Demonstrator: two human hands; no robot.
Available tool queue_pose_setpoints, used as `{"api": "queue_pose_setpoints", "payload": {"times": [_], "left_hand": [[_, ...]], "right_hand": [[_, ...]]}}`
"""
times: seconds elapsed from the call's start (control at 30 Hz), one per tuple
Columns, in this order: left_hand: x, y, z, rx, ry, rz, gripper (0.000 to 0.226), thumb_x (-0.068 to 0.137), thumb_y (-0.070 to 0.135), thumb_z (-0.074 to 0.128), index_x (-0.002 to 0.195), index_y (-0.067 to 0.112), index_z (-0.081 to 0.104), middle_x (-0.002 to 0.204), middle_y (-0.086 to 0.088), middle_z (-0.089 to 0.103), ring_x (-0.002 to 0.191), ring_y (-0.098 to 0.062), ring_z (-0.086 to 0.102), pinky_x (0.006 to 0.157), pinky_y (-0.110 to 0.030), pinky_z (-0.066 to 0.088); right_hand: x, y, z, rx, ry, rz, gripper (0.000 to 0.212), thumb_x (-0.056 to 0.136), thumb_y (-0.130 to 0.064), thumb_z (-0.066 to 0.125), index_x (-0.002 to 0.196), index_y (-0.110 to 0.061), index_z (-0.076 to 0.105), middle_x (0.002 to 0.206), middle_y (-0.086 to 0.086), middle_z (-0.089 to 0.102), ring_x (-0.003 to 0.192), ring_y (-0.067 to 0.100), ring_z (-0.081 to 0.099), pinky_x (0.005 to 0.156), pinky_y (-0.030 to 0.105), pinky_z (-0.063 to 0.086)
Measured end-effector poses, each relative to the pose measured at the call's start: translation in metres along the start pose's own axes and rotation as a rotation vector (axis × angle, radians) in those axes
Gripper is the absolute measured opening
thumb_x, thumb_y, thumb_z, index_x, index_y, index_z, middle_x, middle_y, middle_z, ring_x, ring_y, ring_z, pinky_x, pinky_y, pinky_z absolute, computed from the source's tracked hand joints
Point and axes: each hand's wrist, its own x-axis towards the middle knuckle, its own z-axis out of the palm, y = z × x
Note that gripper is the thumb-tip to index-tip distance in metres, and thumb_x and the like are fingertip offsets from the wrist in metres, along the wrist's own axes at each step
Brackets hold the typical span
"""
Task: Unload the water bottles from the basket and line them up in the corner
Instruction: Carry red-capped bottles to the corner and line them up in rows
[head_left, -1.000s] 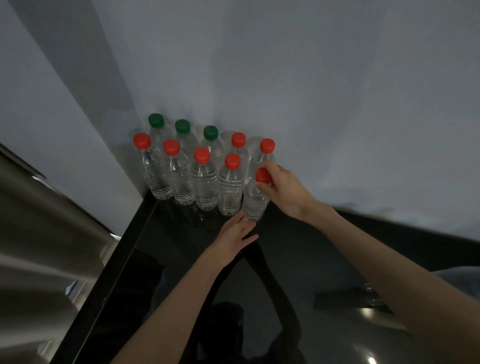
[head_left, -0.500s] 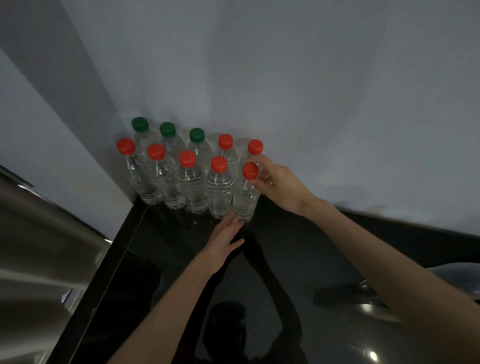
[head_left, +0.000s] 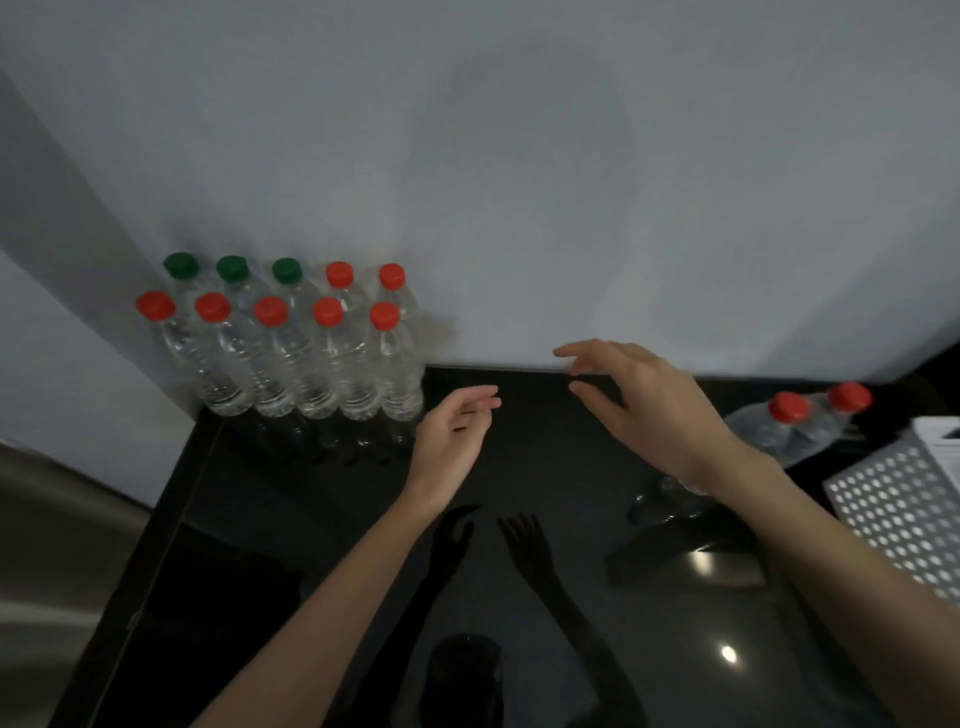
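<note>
Bottle block stands in the corner where counter meets wall: 2 rows of 5, packed tight, all upright. Back row, vs the wall: 3 w/ green caps from the left, then 2 red. Front row: all 5 red caps.

Left hand is just right of the block's front row, near the last bottle but not touching. Fingers straight & relaxed, holding nothing. Right hand is further right of the block, above the counter, fingers spread wide, thumb apart, also empty.

Well right of the block: two more bottles, red caps, just beside a white perforated basket at the frame edge. Can't tell if they touch it.
</note>
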Motion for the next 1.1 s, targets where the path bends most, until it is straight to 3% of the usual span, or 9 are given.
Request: {"api": "queue_pose_setpoints", "payload": {"times": [0.17, 0.23, 0.37, 0.47, 0.57, 0.7, 0.8, 0.93, 1.1], "left_hand": [[-0.016, 0.030, 0.070, 0.121, -0.101, 0.134, 0.028, 0.092, 0.009, 0.055, 0.114, 0.024, 0.062, 0.108, 0.013, 0.067, 0.097, 0.010, 0.059, 0.080, -0.004, 0.043], [-0.022, 0.042, 0.102, 0.143, -0.150, 0.170, 0.029, 0.092, 0.011, 0.055, 0.117, 0.025, 0.061, 0.111, 0.014, 0.065, 0.096, 0.011, 0.057, 0.077, -0.003, 0.043], [-0.030, 0.062, 0.167, 0.131, -0.157, 0.272, 0.031, 0.092, 0.009, 0.056, 0.119, 0.025, 0.059, 0.118, 0.016, 0.059, 0.098, 0.009, 0.056, 0.078, -0.006, 0.046], [-0.028, 0.071, 0.212, 0.156, -0.177, 0.321, 0.033, 0.092, 0.012, 0.057, 0.121, 0.027, 0.057, 0.121, 0.015, 0.057, 0.101, 0.003, 0.058, 0.083, -0.018, 0.051], [-0.016, 0.073, 0.248, 0.415, -0.221, 0.404, 0.043, 0.092, 0.028, 0.057, 0.133, 0.028, 0.048, 0.132, 0.011, 0.049, 0.111, -0.004, 0.054, 0.091, -0.032, 0.052], [0.001, 0.074, 0.273, 0.706, -0.296, 0.466, 0.051, 0.092, 0.034, 0.057, 0.140, 0.030, 0.041, 0.135, 0.004, 0.042, 0.122, -0.013, 0.047, 0.096, -0.038, 0.049], [0.011, 0.069, 0.281, 0.815, -0.333, 0.481, 0.047, 0.092, 0.032, 0.057, 0.137, 0.027, 0.044, 0.128, 0.000, 0.044, 0.116, -0.016, 0.050, 0.093, -0.038, 0.051], [0.017, 0.062, 0.284, 0.977, -0.307, 0.566, 0.037, 0.093, 0.035, 0.053, 0.127, 0.024, 0.047, 0.116, -0.002, 0.048, 0.094, -0.016, 0.058, 0.075, -0.034, 0.055], [0.025, 0.064, 0.285, 1.107, -0.346, 0.589, 0.034, 0.094, 0.036, 0.047, 0.123, 0.020, 0.046, 0.110, -0.004, 0.057, 0.080, -0.023, 0.063, 0.069, -0.038, 0.054]], "right_hand": [[-0.057, 0.039, -0.037, -0.085, 0.088, 0.080, 0.036, 0.092, -0.031, 0.053, 0.128, -0.031, 0.051, 0.116, -0.011, 0.060, 0.108, 0.012, 0.054, 0.071, 0.035, 0.053], [-0.077, 0.061, -0.052, -0.087, 0.112, 0.126, 0.036, 0.092, -0.031, 0.054, 0.128, -0.031, 0.051, 0.119, -0.011, 0.059, 0.110, 0.012, 0.053, 0.073, 0.034, 0.052], [-0.112, 0.107, -0.079, -0.012, 0.140, 0.255, 0.034, 0.091, -0.031, 0.055, 0.124, -0.030, 0.053, 0.121, -0.007, 0.057, 0.113, 0.018, 0.053, 0.081, 0.044, 0.052], [-0.130, 0.140, -0.092, -0.003, 0.129, 0.305, 0.034, 0.089, -0.035, 0.054, 0.122, -0.031, 0.053, 0.122, -0.006, 0.055, 0.116, 0.019, 0.050, 0.082, 0.049, 0.051], [-0.137, 0.173, -0.098, -0.037, 0.091, 0.358, 0.038, 0.088, -0.028, 0.058, 0.126, -0.027, 0.052, 0.128, -0.003, 0.052, 0.120, 0.021, 0.047, 0.087, 0.046, 0.050], [-0.134, 0.208, -0.092, -0.042, 0.058, 0.374, 0.038, 0.089, -0.023, 0.059, 0.126, -0.019, 0.053, 0.132, 0.003, 0.049, 0.123, 0.025, 0.046, 0.091, 0.045, 0.049], [-0.126, 0.226, -0.084, -0.050, -0.007, 0.375, 0.040, 0.089, -0.021, 0.058, 0.129, -0.018, 0.049, 0.133, 0.005, 0.045, 0.119, 0.028, 0.049, 0.088, 0.046, 0.050], [-0.115, 0.239, -0.074, -0.121, -0.085, 0.364, 0.042, 0.093, -0.021, 0.053, 0.134, -0.020, 0.043, 0.130, 0.009, 0.044, 0.109, 0.029, 0.054, 0.081, 0.040, 0.052], [-0.107, 0.248, -0.073, -0.211, -0.112, 0.370, 0.023, 0.096, -0.029, 0.046, 0.118, -0.025, 0.045, 0.108, 0.007, 0.055, 0.092, 0.027, 0.058, 0.065, 0.035, 0.044]]}}
